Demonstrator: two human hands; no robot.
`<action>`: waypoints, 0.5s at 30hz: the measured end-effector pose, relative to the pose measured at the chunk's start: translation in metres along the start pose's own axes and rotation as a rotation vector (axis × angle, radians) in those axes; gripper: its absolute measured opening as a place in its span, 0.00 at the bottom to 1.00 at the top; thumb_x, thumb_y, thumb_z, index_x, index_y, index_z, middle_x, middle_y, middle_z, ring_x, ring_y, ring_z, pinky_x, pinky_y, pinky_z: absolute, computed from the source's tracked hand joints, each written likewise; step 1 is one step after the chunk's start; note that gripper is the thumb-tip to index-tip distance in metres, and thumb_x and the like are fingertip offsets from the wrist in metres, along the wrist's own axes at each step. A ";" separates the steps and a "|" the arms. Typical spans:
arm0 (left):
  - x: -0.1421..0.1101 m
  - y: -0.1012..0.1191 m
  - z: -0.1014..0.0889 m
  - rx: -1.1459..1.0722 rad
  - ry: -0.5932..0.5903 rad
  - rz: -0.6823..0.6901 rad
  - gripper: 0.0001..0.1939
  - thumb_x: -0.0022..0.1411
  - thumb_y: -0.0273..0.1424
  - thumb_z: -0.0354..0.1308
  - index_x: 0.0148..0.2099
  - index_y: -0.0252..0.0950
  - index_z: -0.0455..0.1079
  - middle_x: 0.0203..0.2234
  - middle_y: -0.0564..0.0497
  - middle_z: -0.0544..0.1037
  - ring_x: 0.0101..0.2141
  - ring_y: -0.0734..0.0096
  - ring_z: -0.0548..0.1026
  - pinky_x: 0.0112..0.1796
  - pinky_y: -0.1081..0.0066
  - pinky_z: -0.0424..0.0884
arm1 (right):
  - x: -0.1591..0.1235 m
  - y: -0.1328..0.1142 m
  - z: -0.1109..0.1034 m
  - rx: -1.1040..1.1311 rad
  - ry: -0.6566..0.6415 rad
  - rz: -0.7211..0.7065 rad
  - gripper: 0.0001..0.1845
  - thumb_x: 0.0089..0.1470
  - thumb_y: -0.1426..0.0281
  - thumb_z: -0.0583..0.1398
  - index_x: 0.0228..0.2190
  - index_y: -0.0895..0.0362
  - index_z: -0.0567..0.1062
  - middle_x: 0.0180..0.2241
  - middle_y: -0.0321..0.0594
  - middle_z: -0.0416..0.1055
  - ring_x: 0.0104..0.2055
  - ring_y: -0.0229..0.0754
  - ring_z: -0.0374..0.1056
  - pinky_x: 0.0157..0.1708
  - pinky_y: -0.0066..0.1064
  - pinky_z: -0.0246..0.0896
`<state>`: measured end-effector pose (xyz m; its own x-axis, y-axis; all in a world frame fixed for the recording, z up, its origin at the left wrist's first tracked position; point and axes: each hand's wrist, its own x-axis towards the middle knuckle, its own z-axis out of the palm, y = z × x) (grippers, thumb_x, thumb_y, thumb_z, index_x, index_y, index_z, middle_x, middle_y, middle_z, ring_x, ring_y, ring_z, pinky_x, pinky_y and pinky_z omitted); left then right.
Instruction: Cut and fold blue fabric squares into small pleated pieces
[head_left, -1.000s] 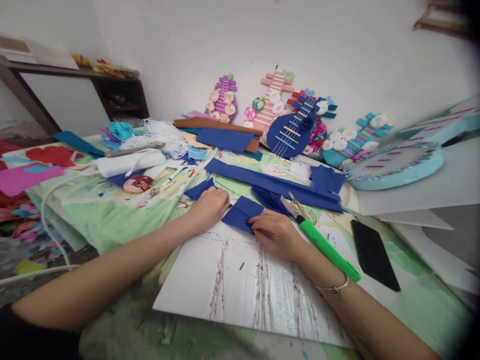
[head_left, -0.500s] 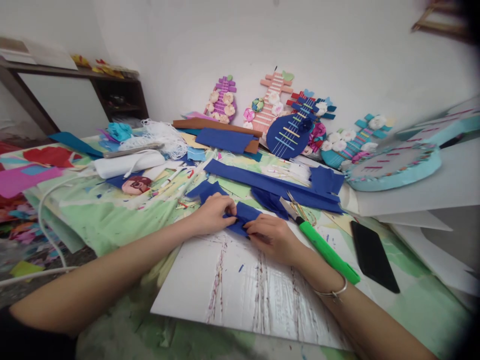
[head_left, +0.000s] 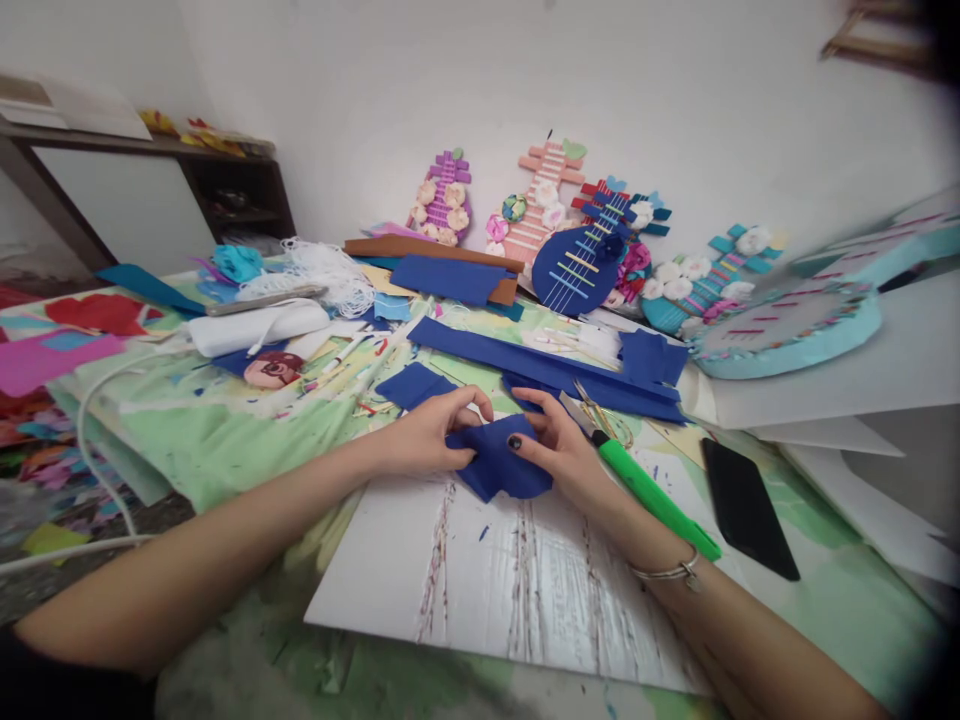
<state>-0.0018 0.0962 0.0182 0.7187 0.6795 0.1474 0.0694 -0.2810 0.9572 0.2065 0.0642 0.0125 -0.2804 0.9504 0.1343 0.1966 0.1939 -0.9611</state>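
Note:
Between my two hands is a small piece of dark blue crepe paper (head_left: 496,462), held just over the far part of a scored white board (head_left: 390,570). My left hand (head_left: 431,432) pinches its left edge between thumb and fingers. On the other side my right hand (head_left: 553,440) grips it, thumb on the front face and fingers behind. Beyond my left hand lies another blue paper piece (head_left: 414,386). A green-handled utility knife (head_left: 656,500) rests right of my right hand, its blade near a pair of scissors (head_left: 596,408).
A black phone (head_left: 750,508) lies at the right. Long blue paper strips (head_left: 540,370) cross the table behind my hands. Farther back stand several decorated lute-shaped crafts, one dark blue (head_left: 577,270). White string (head_left: 322,275) and a white power strip (head_left: 255,328) sit at the left.
The blue paper piece has been opened out and turned so its broad face shows toward me. My right thumb has come onto its front, and both hands have shifted slightly.

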 end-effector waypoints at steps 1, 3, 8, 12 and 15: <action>-0.001 0.001 -0.001 0.017 0.007 0.001 0.19 0.48 0.19 0.53 0.44 0.37 0.59 0.27 0.55 0.74 0.29 0.74 0.71 0.30 0.76 0.64 | 0.000 0.000 0.001 0.072 -0.046 0.055 0.29 0.49 0.61 0.64 0.51 0.51 0.63 0.33 0.39 0.74 0.32 0.42 0.72 0.29 0.33 0.68; -0.001 0.003 -0.002 0.042 0.041 -0.001 0.18 0.49 0.20 0.54 0.45 0.36 0.60 0.28 0.55 0.74 0.29 0.74 0.71 0.29 0.76 0.64 | 0.000 0.001 0.003 0.131 -0.072 0.103 0.28 0.46 0.63 0.66 0.48 0.53 0.66 0.27 0.35 0.74 0.25 0.38 0.70 0.25 0.30 0.66; 0.001 0.005 -0.005 -0.031 0.205 0.017 0.13 0.50 0.27 0.61 0.40 0.34 0.65 0.28 0.54 0.73 0.29 0.74 0.72 0.30 0.74 0.67 | 0.001 0.003 0.004 0.142 0.025 0.084 0.18 0.45 0.66 0.67 0.39 0.56 0.73 0.26 0.35 0.75 0.26 0.37 0.71 0.28 0.30 0.68; 0.002 0.002 -0.006 -0.166 0.280 -0.038 0.15 0.49 0.30 0.64 0.40 0.33 0.68 0.30 0.51 0.76 0.30 0.72 0.74 0.32 0.72 0.70 | 0.001 0.004 0.004 0.140 0.122 0.051 0.13 0.43 0.66 0.68 0.32 0.57 0.76 0.29 0.37 0.77 0.28 0.37 0.72 0.31 0.31 0.69; 0.003 0.000 -0.007 -0.204 0.258 -0.090 0.17 0.47 0.31 0.66 0.41 0.33 0.71 0.31 0.51 0.77 0.30 0.71 0.75 0.32 0.73 0.70 | 0.000 0.004 0.004 0.079 0.159 0.034 0.12 0.43 0.67 0.67 0.32 0.57 0.77 0.29 0.37 0.76 0.28 0.37 0.72 0.30 0.31 0.68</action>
<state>-0.0042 0.1025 0.0206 0.5154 0.8519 0.0930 -0.0343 -0.0880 0.9955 0.2030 0.0638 0.0078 -0.1214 0.9838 0.1315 0.1271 0.1468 -0.9810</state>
